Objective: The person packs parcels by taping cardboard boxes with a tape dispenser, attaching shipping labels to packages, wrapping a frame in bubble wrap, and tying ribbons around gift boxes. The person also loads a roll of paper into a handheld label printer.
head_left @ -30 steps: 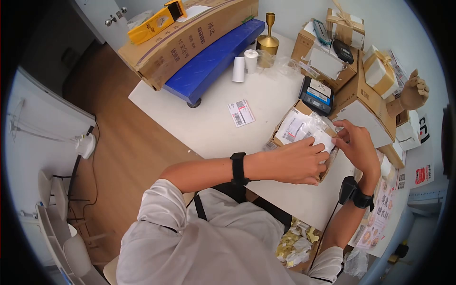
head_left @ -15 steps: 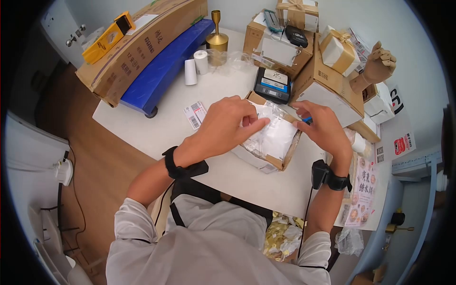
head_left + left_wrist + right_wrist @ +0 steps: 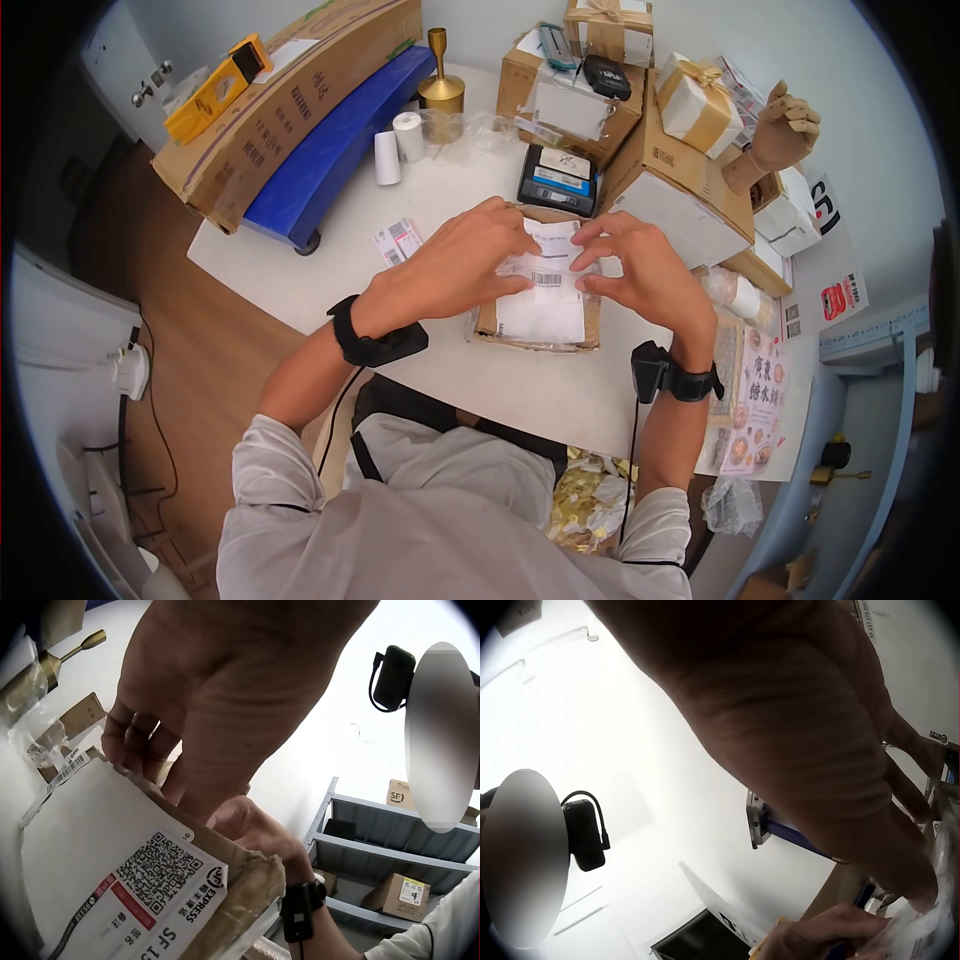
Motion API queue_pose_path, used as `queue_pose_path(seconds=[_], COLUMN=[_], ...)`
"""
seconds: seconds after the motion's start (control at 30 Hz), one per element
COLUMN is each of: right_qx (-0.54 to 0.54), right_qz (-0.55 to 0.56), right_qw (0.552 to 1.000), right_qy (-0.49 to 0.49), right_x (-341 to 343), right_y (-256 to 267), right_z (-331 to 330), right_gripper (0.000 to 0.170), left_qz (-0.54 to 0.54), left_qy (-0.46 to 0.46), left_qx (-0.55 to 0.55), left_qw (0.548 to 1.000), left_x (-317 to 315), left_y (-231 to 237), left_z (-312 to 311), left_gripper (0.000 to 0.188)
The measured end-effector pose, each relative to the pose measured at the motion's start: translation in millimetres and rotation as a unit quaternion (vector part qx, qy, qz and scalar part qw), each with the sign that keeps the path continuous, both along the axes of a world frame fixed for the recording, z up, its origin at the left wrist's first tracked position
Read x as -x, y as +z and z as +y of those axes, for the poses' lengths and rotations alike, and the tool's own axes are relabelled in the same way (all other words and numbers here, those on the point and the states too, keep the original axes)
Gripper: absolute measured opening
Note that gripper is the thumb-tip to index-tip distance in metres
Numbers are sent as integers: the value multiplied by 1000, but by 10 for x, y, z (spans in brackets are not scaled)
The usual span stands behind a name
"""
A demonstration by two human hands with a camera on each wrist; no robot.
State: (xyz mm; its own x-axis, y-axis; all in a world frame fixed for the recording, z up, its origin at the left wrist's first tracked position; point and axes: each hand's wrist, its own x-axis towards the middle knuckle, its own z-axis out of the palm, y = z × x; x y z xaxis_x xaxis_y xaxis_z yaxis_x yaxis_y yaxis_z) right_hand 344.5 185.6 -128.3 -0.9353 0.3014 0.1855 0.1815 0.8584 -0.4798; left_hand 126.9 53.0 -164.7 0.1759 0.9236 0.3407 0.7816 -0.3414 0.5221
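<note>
A small cardboard box [image 3: 590, 333] sits on the white table in front of me. A white paper with a barcode [image 3: 540, 312] lies on top of it, with clear plastic [image 3: 513, 266] bunched around the paper. My left hand [image 3: 450, 255] bends over the left side, its thumb and fingers pinching the plastic. Opposite it, my right hand [image 3: 645, 265] pinches the plastic at the right side with curved fingers. In the left wrist view a shipping label with a QR code [image 3: 160, 871] covers the box's near side. The right wrist view shows plastic [image 3: 922, 926] under the fingertips.
Behind the box stands a black label printer [image 3: 558, 180]. Stacked cartons [image 3: 680, 190] and a wooden hand model [image 3: 775, 140] fill the right side. A loose shipping label [image 3: 397, 241], paper rolls [image 3: 387, 160] and a blue platform [image 3: 340, 150] lie to the left.
The box has turned to face me squarely, and the barcode on its paper now shows. My left hand came off its near side and moved round to the left. The head view has shifted.
</note>
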Motion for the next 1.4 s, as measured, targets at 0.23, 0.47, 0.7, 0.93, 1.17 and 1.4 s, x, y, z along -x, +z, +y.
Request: queue_pose_path(seconds=[0.23, 0.47, 0.7, 0.93, 1.17, 1.4], right_qx=[3, -33, -21, -19, -25, 77], right_qz=[-34, -62, 38, 71, 8, -47], right_qw=[999, 998, 999, 995, 999, 994], right_qy=[-17, 2, -1, -72, -26, -66], right_x=[54, 75, 39, 137, 195, 187], right_y=[32, -7, 60, 129, 149, 110], right_z=[-52, -55, -48, -177, -257, -244], right_gripper=[14, 14, 20, 27, 13, 11], left_qz=[20, 105, -57, -218, -459, -505], left_qy=[10, -2, 16, 133, 91, 40], left_qx=[56, -28, -15, -18, 57, 94], left_qw=[998, 994, 998, 967, 882, 857], left_x=[48, -32, 59, 427, 648, 737], left_y=[124, 4, 165, -59, -359, -533], left_z=[-59, -72, -135, 143, 529, 579], left_gripper=[16, 10, 25, 33, 28, 25])
